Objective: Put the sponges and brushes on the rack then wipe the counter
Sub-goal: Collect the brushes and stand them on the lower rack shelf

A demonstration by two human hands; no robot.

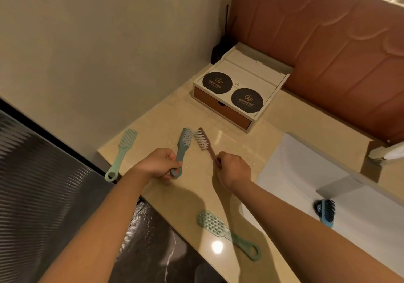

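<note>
While the only writing in view sits on two round black coasters, gold logo marks with a line of characters beneath, it is too small and soft to read. A smaller gold mark is printed between them. The coasters lie on top of a white box with a brown drawer front, which stands at the far end of the counter against a red-brown panelled wall.

The left hand is curled round the looped handle of a grey-blue brush, and the right hand is closed round the handle of a brown brush. Both brushes point away, bristle heads side by side, touching or nearly so, above the middle of the counter.

A pale green brush lies at the counter's left edge. A second green brush lies near, beneath the right forearm, bristles up. A blue brush lies in the white sink on the right, close to the drain.

The counter is glossy beige stone with lamp glare on it. A metal tap stands at the right edge. The left wall is plain beige, and a black holder stands in the far corner behind the box. Dark ribbed flooring shows lower left.
</note>
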